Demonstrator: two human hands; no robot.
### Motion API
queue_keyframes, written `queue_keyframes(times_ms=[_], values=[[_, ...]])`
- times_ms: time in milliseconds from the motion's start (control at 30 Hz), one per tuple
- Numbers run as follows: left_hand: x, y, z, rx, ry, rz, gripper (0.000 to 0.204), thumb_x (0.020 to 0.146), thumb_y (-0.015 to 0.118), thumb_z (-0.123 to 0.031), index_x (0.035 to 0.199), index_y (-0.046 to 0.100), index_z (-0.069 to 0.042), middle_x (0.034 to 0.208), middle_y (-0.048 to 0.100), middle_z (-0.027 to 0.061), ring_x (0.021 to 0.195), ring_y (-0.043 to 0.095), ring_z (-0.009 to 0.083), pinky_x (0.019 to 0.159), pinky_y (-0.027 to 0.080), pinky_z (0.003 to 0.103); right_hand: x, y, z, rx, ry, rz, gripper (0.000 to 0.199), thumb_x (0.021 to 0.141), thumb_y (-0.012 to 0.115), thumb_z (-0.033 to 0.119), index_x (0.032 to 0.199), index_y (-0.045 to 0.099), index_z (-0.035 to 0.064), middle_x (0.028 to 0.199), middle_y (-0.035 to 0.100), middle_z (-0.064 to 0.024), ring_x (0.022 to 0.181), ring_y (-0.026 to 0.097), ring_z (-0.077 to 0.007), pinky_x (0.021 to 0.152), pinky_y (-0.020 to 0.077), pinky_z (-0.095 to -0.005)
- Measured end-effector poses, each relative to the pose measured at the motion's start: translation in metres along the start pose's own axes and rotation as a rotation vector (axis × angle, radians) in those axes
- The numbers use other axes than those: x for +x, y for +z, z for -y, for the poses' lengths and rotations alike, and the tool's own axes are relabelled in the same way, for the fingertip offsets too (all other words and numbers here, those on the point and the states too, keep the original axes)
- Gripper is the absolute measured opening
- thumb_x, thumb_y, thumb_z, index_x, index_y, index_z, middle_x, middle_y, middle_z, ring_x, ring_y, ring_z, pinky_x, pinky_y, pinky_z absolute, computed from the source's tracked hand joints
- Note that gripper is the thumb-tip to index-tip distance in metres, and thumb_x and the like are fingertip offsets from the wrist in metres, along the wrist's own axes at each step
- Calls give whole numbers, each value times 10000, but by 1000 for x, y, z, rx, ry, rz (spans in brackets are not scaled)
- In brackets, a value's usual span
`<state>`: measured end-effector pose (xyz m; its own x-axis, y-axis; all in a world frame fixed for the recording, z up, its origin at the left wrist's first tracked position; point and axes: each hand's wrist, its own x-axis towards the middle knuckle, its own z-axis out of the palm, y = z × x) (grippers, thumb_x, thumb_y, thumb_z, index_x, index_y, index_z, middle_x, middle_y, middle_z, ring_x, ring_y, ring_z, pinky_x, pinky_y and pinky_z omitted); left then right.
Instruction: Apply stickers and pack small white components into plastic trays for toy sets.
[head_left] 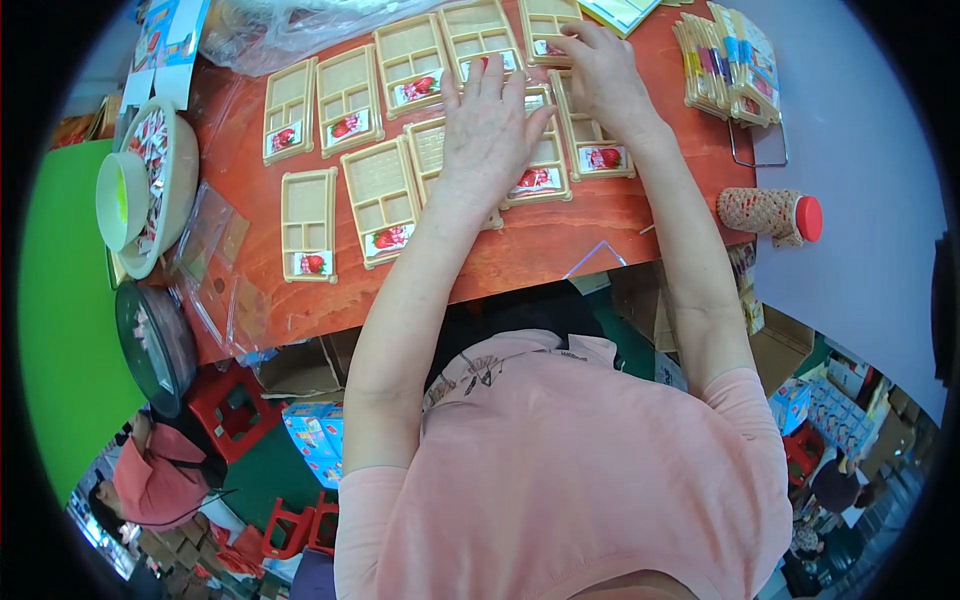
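Two rows of cream plastic trays with compartments lie on the red-brown table. In a lower compartment of most trays sits a small packet with a strawberry picture. My left hand is open, palm down with fingers spread, over the middle trays and hides parts of them. Further right, my right hand bends its fingers at a strawberry packet in the far-right tray; the fingertips appear closed at its edge. Below that hand lies another tray with its packet in place.
At the left stand a white basin of small packets and a pale bowl. Clear plastic pieces lie nearby. Bundled sticks and packs sit far right, above a red-lidded jar in a knitted cover. Plastic film lies behind.
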<state>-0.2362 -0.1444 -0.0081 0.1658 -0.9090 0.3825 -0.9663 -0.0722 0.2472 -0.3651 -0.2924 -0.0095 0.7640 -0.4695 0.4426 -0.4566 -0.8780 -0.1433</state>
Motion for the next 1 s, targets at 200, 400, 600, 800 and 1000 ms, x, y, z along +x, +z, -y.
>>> queue_keyframes(times_ms=[200,400,600,800,1000], values=[[-5,7,17,97,-43,-49,616,950,543,-474,1356,518,-11,1473,423,171,1407,325,353,1108,232,649,-7,10,31,117,74,-32,370,977,534,204,1325,552,80,1407,517,-127,1284,490,-321,1027,377,-460],[-19,8,10,94,-22,16,669,963,496,-500,1428,452,-21,1489,417,148,1423,307,351,1104,227,648,-25,11,37,-47,57,86,432,1018,467,299,1369,508,50,1476,455,-147,1384,401,-324,1099,302,-489],[-28,-18,26,46,-78,-44,636,964,506,-486,1414,469,-40,1495,409,157,1428,304,362,1112,202,660,-15,0,54,-81,75,67,418,1015,476,291,1357,517,56,1477,452,-154,1379,401,-325,1104,295,-495],[-61,-49,84,181,-273,-18,630,953,533,-486,1385,490,-29,1505,384,177,1422,295,399,1099,194,695,17,6,127,16,-128,123,381,986,515,280,1298,551,64,1395,521,-154,1322,462,-326,1066,330,-521],[-81,-72,94,97,-286,-26,595,946,572,-454,1358,514,-30,1506,379,198,1421,300,417,1101,219,673,79,29,132,283,-89,6,271,946,588,231,1140,648,51,1188,631,-177,1144,582,-346,936,443,-487]])
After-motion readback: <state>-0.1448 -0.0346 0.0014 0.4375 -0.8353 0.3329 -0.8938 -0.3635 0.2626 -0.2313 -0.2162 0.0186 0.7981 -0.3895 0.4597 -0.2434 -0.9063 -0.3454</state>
